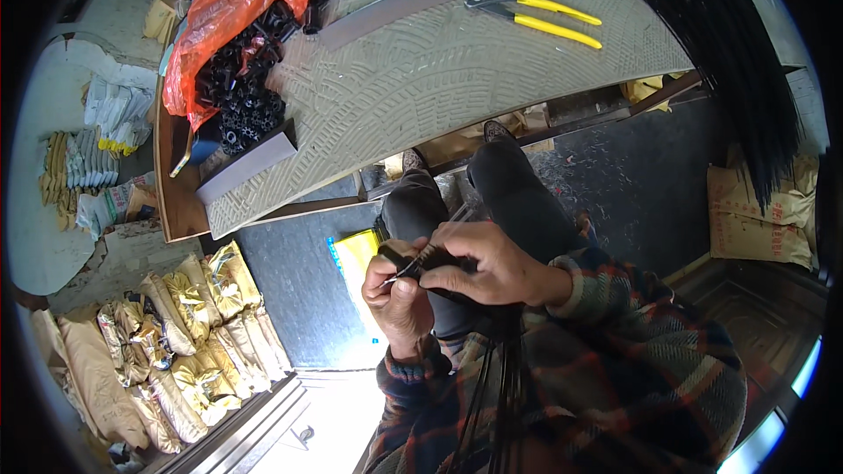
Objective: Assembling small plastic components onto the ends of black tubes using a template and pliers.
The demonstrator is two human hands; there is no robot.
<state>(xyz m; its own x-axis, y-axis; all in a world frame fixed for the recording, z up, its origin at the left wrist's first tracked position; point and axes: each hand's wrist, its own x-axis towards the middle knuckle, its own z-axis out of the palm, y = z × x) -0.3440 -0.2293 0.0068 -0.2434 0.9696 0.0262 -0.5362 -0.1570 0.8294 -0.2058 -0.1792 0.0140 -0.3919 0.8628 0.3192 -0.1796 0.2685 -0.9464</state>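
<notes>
Right hand (487, 263) closed around black strips (505, 360); left hand (399, 298) pinching strip ends.

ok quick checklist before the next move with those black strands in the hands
1. Left hand pinching a thin wire-like strand: ok.
2. Right hand closed over the bundle of black strands: ok.
3. Bundle kept together below the hands: ok, it runs down over the lap between the plaid sleeves.
4. Yellow-handled pliers free: ok, lying on the textured board, untouched.
5. Black tubular parts by the orange bag: ok, heaped on the board.
6. Strand tip condition: cannot tell, too small.
</notes>
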